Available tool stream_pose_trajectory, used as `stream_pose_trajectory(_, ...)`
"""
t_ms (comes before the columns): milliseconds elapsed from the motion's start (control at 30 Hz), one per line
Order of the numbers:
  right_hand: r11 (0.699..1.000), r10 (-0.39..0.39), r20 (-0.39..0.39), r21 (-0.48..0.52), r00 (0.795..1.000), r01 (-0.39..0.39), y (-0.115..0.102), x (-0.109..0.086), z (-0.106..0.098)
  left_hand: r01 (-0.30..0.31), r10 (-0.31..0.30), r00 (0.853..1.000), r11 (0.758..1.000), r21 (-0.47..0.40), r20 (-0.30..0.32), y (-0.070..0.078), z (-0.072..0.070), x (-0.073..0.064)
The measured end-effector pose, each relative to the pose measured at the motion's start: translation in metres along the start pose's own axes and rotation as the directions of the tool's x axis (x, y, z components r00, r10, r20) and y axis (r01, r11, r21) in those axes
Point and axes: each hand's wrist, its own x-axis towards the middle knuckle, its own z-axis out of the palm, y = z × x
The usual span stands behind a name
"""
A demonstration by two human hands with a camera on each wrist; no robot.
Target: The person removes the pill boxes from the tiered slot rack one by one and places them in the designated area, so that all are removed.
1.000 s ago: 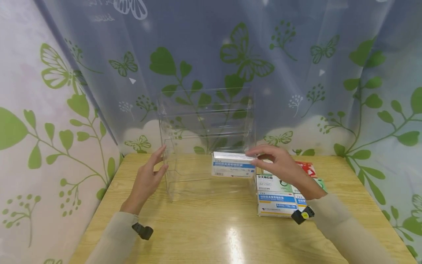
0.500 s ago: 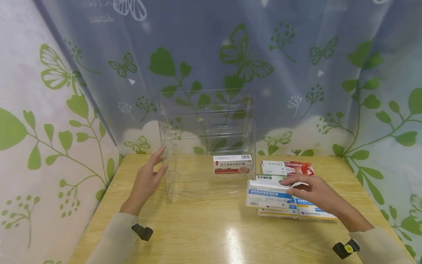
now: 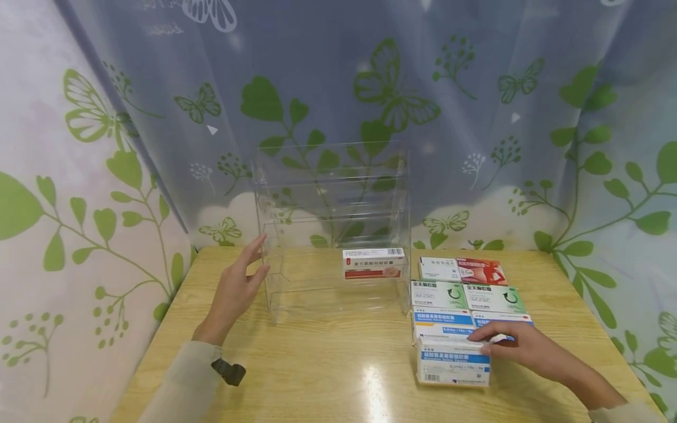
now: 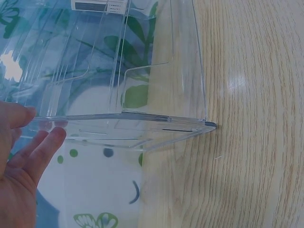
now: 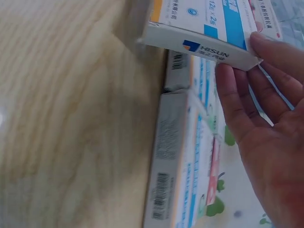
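My right hand [image 3: 529, 349] pinches a white-and-blue medicine box [image 3: 453, 367] by its right end. The box is tilted above the table, in front of the other boxes. In the right wrist view the thumb lies on its printed face, with fingers [image 5: 232, 92] behind it. My left hand [image 3: 235, 294] touches the outer left side of a clear plastic display rack [image 3: 312, 289]. Its fingers are fairly straight, and in the left wrist view the fingertips [image 4: 59, 135] meet the side panel. A white-and-red medicine box [image 3: 372, 270] sits at the right end of a low shelf.
Right of the rack, medicine boxes lie in rows: a white box [image 3: 438, 269] and a red box [image 3: 480, 271] at the back, green-and-white boxes [image 3: 438, 295] in the middle, blue-and-white boxes [image 3: 441, 320] in front. A patterned curtain [image 3: 328, 70] hangs behind the wooden table [image 3: 317, 370].
My right hand has carried the white-and-blue box from before the rack, rightward and toward me, past the rows. The white-and-red box on the shelf has come into view. My left hand stays put.
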Motion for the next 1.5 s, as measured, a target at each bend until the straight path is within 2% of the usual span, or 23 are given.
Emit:
stream_pose_trajectory(233,1.0,0.027,0.044,-0.015,0.999,-0.027,0.015,-0.005,0.005,0.005,-0.005,1.0,1.0,0.003,0.004,0.0,-0.001,0.0)
stream_pose_trajectory(500,0.995,-0.084,-0.008,-0.047,0.996,0.083,0.018,-0.004,0.013,0.013,-0.013,1.0,1.0,-0.003,0.011,0.002,-0.002,0.001)
stream_pose_trajectory(567,0.993,-0.092,-0.031,-0.074,0.995,0.09,0.018,-0.003,0.015,0.013,-0.013,1.0,1.0,-0.004,0.012,0.002,-0.002,0.001)
stream_pose_trajectory(800,0.982,-0.043,-0.11,-0.185,0.993,0.022,0.017,-0.002,0.023,0.016,-0.016,1.0,1.0,-0.01,0.014,0.001,-0.002,0.001)
stream_pose_trajectory(967,0.959,-0.055,-0.093,-0.283,0.994,0.027,0.02,0.002,0.03,0.019,-0.019,1.0,1.0,-0.006,0.011,0.001,-0.002,0.001)
stream_pose_trajectory(1100,0.941,-0.021,-0.079,-0.339,0.997,-0.008,0.02,0.002,0.033,0.02,-0.02,1.0,1.0,0.0,0.012,0.0,-0.001,0.0)
stream_pose_trajectory(1300,0.928,0.038,-0.088,-0.365,0.995,-0.068,0.018,0.002,0.034,0.016,-0.016,1.0,1.0,-0.005,0.004,0.001,-0.002,0.0)
stream_pose_trajectory(1500,0.934,0.037,-0.12,-0.35,0.992,-0.077,0.021,-0.002,0.038,0.008,-0.008,1.0,1.0,-0.003,0.003,0.001,-0.001,0.0)
